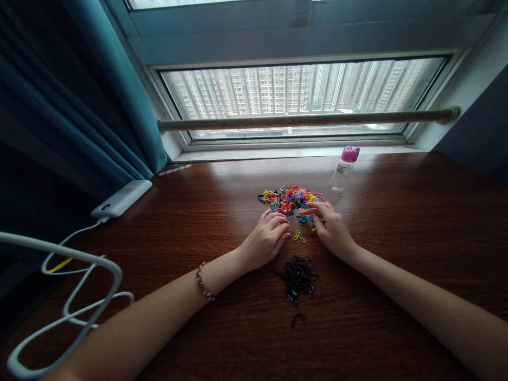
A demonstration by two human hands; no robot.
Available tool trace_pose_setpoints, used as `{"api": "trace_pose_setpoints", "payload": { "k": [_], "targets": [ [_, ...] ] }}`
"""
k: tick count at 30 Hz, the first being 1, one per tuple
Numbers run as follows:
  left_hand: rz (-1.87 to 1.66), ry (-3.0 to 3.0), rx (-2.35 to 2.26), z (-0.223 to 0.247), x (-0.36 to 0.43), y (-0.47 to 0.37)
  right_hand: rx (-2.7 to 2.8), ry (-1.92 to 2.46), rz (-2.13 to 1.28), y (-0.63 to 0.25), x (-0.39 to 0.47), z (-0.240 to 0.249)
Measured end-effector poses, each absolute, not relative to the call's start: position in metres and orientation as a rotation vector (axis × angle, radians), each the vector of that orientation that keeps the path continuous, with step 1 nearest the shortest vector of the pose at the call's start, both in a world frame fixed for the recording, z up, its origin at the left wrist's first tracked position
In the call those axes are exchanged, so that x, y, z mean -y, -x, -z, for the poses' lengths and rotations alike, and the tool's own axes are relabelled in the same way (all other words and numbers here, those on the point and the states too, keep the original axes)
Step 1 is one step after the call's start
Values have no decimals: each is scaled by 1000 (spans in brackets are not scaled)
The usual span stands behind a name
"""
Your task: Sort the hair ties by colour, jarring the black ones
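Observation:
A heap of small multicoloured elastic hair bands (289,199) lies on the table between and beyond my hands. My left hand (266,236) rests at the heap's near left edge, its fingers bent but apart, with a thin dark loop by the fingertips. Over the right side of the heap, my right hand (331,230) has its fingers stretched out and touching the bands, thumb apart. Yellow bands (299,236) lie separately between both hands. Closer to me sits a pile of black bands (298,278), and one more black band (297,319) lies below it.
A clear bottle with a pink cap (343,169) stands behind my right hand. At the left are a white power bank (122,199) and a looped white cable (115,270), near a blue curtain (79,90). A window with a rail (301,121) borders the wooden table (416,227).

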State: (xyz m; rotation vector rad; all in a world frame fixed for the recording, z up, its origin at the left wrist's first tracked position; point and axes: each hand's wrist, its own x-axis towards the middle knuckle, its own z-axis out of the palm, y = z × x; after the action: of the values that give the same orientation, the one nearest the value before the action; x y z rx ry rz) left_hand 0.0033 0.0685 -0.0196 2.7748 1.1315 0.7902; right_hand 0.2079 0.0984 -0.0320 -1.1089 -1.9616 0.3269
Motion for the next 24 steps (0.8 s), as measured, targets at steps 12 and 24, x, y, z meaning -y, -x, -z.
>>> {"api": "trace_pose_setpoints", "payload": {
  "k": [12, 24],
  "targets": [
    [-1190, -2453, -966, 19, -70, -1, 2024, 1163, -280, -209, -100, 34],
    [-740, -2688, -451, 12, -57, -7, 1894, 1129, -376, -209, -96, 33]
  ]
}}
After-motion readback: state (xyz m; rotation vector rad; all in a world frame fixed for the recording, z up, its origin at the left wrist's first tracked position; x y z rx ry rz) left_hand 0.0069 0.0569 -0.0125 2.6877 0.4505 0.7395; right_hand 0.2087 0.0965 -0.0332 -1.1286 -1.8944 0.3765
